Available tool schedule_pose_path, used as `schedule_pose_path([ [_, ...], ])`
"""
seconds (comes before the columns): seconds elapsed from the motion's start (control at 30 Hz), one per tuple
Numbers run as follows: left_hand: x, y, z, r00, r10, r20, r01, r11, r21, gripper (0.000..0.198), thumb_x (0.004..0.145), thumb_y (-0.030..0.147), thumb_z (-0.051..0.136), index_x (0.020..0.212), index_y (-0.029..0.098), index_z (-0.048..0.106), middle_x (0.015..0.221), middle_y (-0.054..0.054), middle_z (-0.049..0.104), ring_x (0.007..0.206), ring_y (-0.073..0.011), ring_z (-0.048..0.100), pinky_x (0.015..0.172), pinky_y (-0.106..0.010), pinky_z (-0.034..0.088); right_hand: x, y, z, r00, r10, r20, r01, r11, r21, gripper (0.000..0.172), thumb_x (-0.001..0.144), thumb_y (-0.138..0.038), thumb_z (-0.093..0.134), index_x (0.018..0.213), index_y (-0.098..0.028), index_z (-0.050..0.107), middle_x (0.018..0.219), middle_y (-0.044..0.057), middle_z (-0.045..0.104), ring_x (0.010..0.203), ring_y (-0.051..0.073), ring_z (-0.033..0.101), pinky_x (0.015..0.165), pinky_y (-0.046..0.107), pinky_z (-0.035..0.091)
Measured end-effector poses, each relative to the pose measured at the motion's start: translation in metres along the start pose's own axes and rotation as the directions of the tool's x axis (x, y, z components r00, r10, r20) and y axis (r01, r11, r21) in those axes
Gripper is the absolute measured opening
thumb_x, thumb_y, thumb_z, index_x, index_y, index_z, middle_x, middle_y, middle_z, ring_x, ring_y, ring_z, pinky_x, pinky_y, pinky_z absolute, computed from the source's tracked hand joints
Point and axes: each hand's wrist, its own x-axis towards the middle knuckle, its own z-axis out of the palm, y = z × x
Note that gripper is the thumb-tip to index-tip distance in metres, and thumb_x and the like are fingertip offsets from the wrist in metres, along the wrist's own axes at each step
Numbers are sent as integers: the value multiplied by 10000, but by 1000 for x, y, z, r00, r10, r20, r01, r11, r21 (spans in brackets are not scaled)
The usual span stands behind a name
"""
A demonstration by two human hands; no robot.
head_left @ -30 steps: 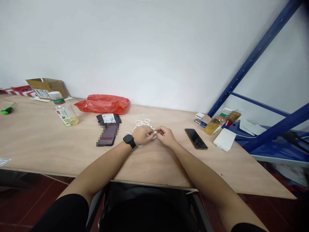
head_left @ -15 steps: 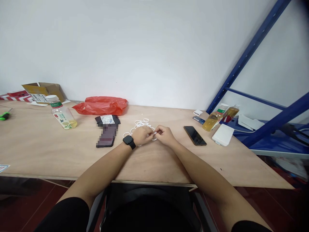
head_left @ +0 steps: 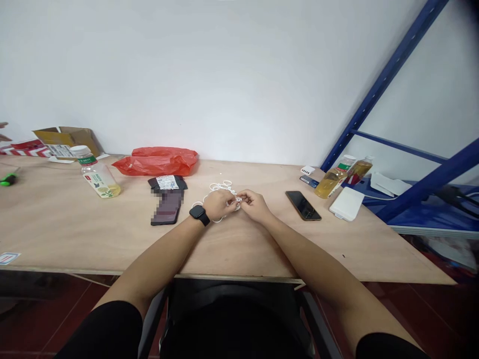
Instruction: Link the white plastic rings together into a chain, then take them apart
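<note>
My left hand (head_left: pixel 219 205), with a black watch on its wrist, and my right hand (head_left: pixel 253 204) meet over the middle of the plywood table (head_left: pixel 75 229). Both are closed in a pinch on a tangle of white cord (head_left: pixel 221 188). Loops of the cord lie on the table just behind my hands, and one loop shows under my left wrist. My fingertips touch each other around a small white piece of it.
A dark pouch and dark phone (head_left: pixel 166 199) lie left of my hands, a red plastic bag (head_left: pixel 157 161) behind. Bottle (head_left: pixel 96 176) and cardboard box (head_left: pixel 67 140) far left. Black phone (head_left: pixel 303 205), white power bank (head_left: pixel 346 203), two bottles (head_left: pixel 337 177) and blue shelving (head_left: pixel 419 184) at right. Another person's fingers (head_left: pixel 3 130) at the left edge.
My hands stay pinched on the cord and have shifted slightly away from me. Another person's fingers have come into view at the far left edge.
</note>
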Motion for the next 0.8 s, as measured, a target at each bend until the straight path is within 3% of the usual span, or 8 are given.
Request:
schedule_pose_path([
  [0.3, 1, -11, -1, 992, -65, -110, 64, 998, -9, 188, 886, 331, 575, 814, 189, 675, 793, -50, 670, 796, -191, 599, 748, -323, 448, -1, 7, -5, 1000, 0, -4, 0, 999, -51, 274, 808, -236, 580, 1057, -188, 683, 804, 9, 683, 647, 119, 604, 644, 251, 488],
  [0.47, 1, -23, -1, 969, -187, -162, 196, 980, 39, 202, 892, 346, 575, 869, 190, 702, 929, -79, 666, 916, -228, 586, 852, -382, 456, -1, 8, -6, 1000, -1, 3, 1, 995, -100, 281, 807, -220, 570, 1058, -182, 689, 807, 9, 683, 653, 117, 601, 658, 253, 486],
  [0.6, -1, -29, 2, 947, -311, -78, 317, 945, 78, 210, 870, 371, 601, 911, 207, 726, 1022, -84, 652, 986, -257, 575, 904, -424, 452, -2, 9, -6, 1000, 2, 14, 0, 993, -116, 289, 806, -213, 568, 1064, -181, 694, 821, 17, 693, 662, 122, 609, 660, 256, 488],
  [0.7, -2, -29, 4, 932, -361, 10, 359, 929, 91, 254, 864, 418, 603, 955, 215, 726, 1078, -85, 652, 1030, -275, 578, 941, -443, 445, -2, 10, -6, 1000, -9, 17, 11, 989, -151, 282, 809, -208, 572, 1057, -186, 703, 842, 25, 703, 678, 128, 619, 672, 264, 494],
  [0.8, -1, -28, 4, 924, -381, 31, 378, 923, 72, 361, 871, 487, 577, 1072, 209, 692, 1150, -90, 644, 1094, -288, 573, 993, -456, 429, -2, 11, -7, 1000, -17, 27, 21, 985, -172, 279, 813, -203, 576, 1060, -192, 705, 855, 27, 708, 684, 131, 622, 684, 271, 501],
])
